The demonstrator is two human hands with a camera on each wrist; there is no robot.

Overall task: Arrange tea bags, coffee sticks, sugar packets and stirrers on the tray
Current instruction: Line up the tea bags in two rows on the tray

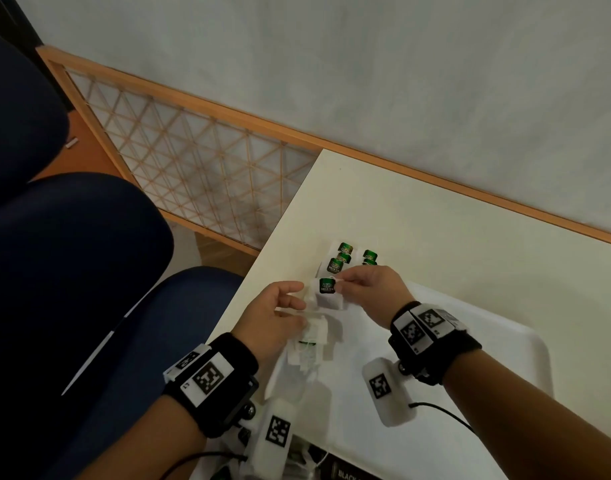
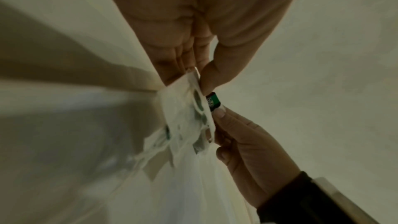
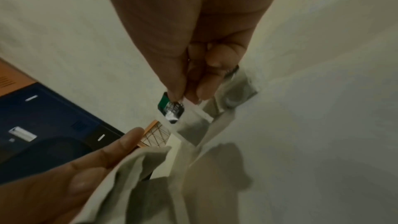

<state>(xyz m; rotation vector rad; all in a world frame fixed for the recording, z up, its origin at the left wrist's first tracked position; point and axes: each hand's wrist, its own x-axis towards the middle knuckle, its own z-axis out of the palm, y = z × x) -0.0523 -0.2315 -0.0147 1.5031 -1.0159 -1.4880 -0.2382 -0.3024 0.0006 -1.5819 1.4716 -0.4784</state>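
Note:
A white tea bag [image 1: 328, 299] with a green tag [image 1: 327, 285] hangs between my hands, and my right hand [image 1: 338, 284] pinches it at the tag [image 3: 171, 108]. My left hand [image 1: 299, 306] grips a loose bunch of white tea bags [image 1: 312, 336] in its lower fingers, thumb and forefinger stretched toward the hanging bag. The left wrist view shows this bunch [image 2: 185, 122] under my left fingertips [image 2: 204, 83]. Several green-tagged tea bags [image 1: 342, 259] lie in rows just beyond my hands. The white tray [image 1: 526, 336] lies under my right forearm.
A black box [image 1: 345, 474] lies at the bottom edge near my left wrist. The white table [image 1: 435, 220] runs back to a wood-trimmed wall. Its left edge drops off toward dark blue chairs [image 1: 72, 254] and a wooden lattice screen [image 1: 193, 161].

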